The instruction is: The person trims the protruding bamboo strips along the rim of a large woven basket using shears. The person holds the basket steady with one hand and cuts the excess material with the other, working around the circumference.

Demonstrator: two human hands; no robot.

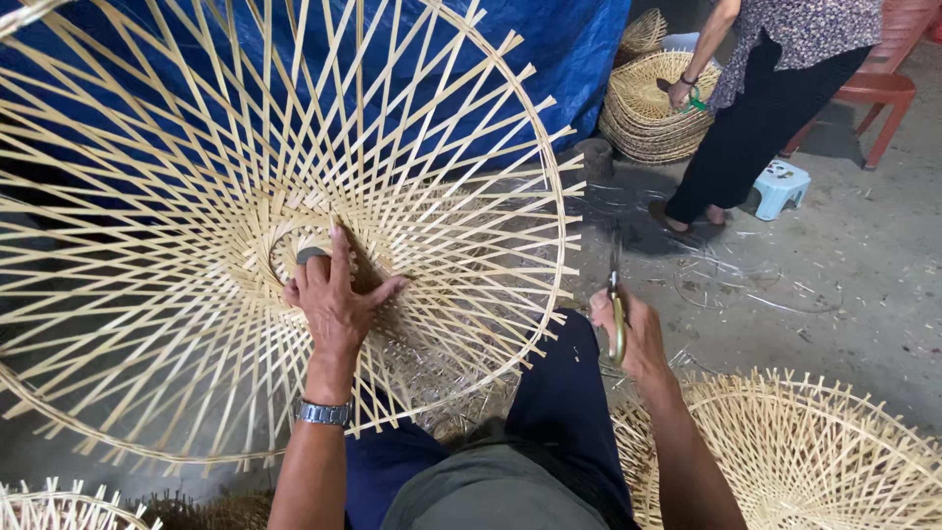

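A large round frame of woven bamboo strips (177, 324) stands tilted in front of me, its open centre ring at the middle. My left hand (337, 294), with a metal wristwatch, presses flat against the weave beside that ring. My right hand (633, 329) is closed on a pair of scissors (615, 294) with yellow-green handles, blades pointing up, just outside the frame's right rim. My knees in dark blue trousers (559, 393) are below.
Another bamboo frame (814, 451) lies at lower right, and part of one (59, 505) at lower left. A blue tarp (569, 49) hangs behind. Another person (756, 108) bends over a stack of woven frames (653, 113) near a small blue stool (780, 185) and red chair (878, 83).
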